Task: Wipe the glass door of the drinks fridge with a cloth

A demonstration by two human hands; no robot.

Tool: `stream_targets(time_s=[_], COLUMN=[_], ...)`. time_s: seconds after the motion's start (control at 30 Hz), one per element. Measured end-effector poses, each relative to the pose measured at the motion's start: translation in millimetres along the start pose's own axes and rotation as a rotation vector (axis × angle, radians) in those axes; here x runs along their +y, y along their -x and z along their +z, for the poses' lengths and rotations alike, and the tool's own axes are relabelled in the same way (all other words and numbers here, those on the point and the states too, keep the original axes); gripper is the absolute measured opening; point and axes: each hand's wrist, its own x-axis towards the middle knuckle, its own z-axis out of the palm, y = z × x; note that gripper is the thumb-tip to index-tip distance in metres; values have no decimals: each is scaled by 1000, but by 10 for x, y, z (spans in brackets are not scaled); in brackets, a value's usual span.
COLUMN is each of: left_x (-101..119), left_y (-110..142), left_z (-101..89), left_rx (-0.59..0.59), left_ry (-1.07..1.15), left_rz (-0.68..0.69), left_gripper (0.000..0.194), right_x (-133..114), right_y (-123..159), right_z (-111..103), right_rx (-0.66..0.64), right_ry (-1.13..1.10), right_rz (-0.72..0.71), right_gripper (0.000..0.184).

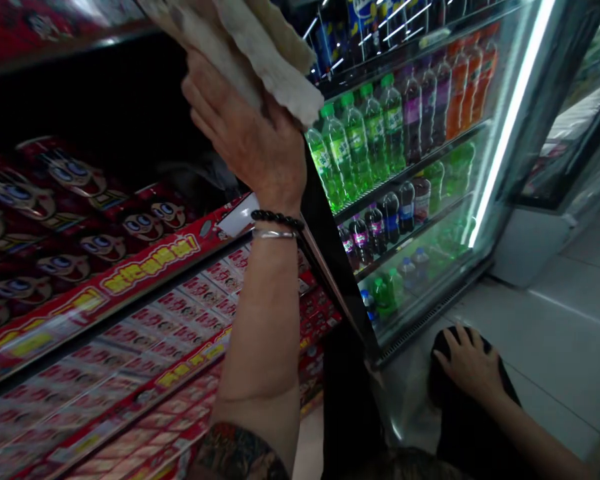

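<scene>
My left hand (253,130) is raised at the upper middle, closed on a crumpled whitish cloth (260,53). The cloth hangs over the fingertips and runs out of the top of the view, so the grip itself is partly hidden. Beside that hand is the dark upright edge (325,200) between a shelf unit and a drinks fridge. A black beaded bracelet (275,217) and a silver bangle circle the left wrist. Low on the right, my right hand (470,363) lies with fingers spread on my black-clad knee (443,380), holding nothing.
Left of my arm, red shelves (150,267) carry packs with cartoon faces (65,260). The lit fridge (510,127) on the right holds rows of green bottles (355,143), purple bottles and orange bottles (460,83). Pale floor tiles (565,320) lie at the lower right.
</scene>
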Motion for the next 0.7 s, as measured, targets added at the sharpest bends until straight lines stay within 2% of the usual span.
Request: stream_targets(time_s=[0.1,0.2,0.33,0.47,0.7], left_x=[43,0,-52,-137,-394], left_y=[638,1136,1756,2423,3757], left_z=[-49,-141,-255,-263,-323], left_rx=[101,117,30,-33,-237], left_ry=[-38,-37,-36,-26,-6], left_rz=[58,118,116,58,-35], left_gripper=[74,71,73,79,87], right_x=[-14,-23,-22,-8,10], right_y=[15,28,31,32,9], right_z=[-39,-67,-72,-94,-158], right_rx=[27,28,8,-7,-27], right_ry=[19,24,21,3,5], right_rz=[-4,-8,-12,-7,13], right_gripper=[55,55,56,57,58])
